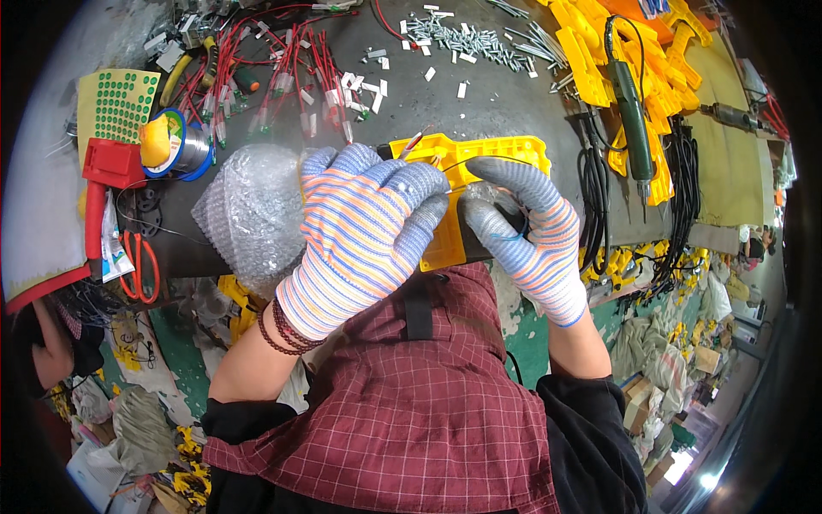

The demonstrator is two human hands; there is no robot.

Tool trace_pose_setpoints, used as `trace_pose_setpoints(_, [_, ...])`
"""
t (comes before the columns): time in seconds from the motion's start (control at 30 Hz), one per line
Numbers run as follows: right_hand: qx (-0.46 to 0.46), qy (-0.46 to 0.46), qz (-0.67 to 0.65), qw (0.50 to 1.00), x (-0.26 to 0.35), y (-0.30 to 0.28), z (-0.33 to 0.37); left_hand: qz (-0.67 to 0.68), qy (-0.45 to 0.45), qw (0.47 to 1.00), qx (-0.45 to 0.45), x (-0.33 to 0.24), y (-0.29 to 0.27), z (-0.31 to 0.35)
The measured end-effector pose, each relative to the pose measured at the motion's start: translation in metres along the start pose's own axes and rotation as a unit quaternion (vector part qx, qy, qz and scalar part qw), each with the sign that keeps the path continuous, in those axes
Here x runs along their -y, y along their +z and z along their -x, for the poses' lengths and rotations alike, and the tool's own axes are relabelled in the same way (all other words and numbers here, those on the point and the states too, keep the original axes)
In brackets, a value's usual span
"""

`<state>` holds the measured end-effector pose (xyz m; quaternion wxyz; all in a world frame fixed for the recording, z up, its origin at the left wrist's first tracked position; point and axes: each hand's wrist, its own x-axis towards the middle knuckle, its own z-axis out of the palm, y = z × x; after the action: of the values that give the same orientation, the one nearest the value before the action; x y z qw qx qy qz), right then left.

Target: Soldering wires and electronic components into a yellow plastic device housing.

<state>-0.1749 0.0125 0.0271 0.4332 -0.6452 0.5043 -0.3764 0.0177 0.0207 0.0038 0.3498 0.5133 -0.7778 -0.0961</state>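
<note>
Apron (428,385), yellow casing (446,233), perhaps pistol-shaped

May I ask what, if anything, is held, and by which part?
It cannot be told: the left hand and right hand curl over the yellow casing by a thin dark wire, hiding any grip.

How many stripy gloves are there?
2: one striped glove is on the left hand, the other on the right hand, both by the yellow plastic piece.
</note>
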Motion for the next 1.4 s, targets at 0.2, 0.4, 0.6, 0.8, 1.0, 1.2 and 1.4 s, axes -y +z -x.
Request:
trace_pose_setpoints(0.2, [0.074, -0.034, 0.075, 0.994, -0.002, 0.002, -0.008, 0.006, 0.003, 1.0, -0.03, -0.001, 0.002, 0.002])
trace_pose_setpoints(0.4, [0.018, 0.035, -0.032, 0.999, -0.024, -0.004, 0.01, 0.007, -0.006, 0.996, -0.085, -0.004, 0.007, 0.005])
trace_pose_setpoints(0.6, [0.04, 0.191, -0.115, 0.974, 0.011, 0.005, -0.003, 0.022, 0.0, 0.996, -0.091, -0.002, 0.007, 0.006])
trace_pose_setpoints(0.8, [0.08, 0.168, -0.157, 0.97, 0.003, 0.005, -0.005, 0.036, -0.026, 0.996, -0.081, 0.0, 0.012, 0.01])
trace_pose_setpoints(1.0, [0.092, 0.121, -0.112, 0.982, 0.001, 0.004, -0.005, 0.032, -0.015, 0.996, -0.085, -0.001, 0.008, 0.008])
trace_pose_setpoints(1.2, [0.093, 0.103, -0.073, 0.988, 0.004, 0.004, -0.006, 0.025, -0.016, 0.997, -0.077, -0.001, 0.009, 0.007])
trace_pose_setpoints(1.4, [0.074, 0.082, -0.058, 0.992, 0.005, 0.01, -0.005, 0.016, -0.015, 0.996, -0.085, 0.002, 0.013, 0.011])
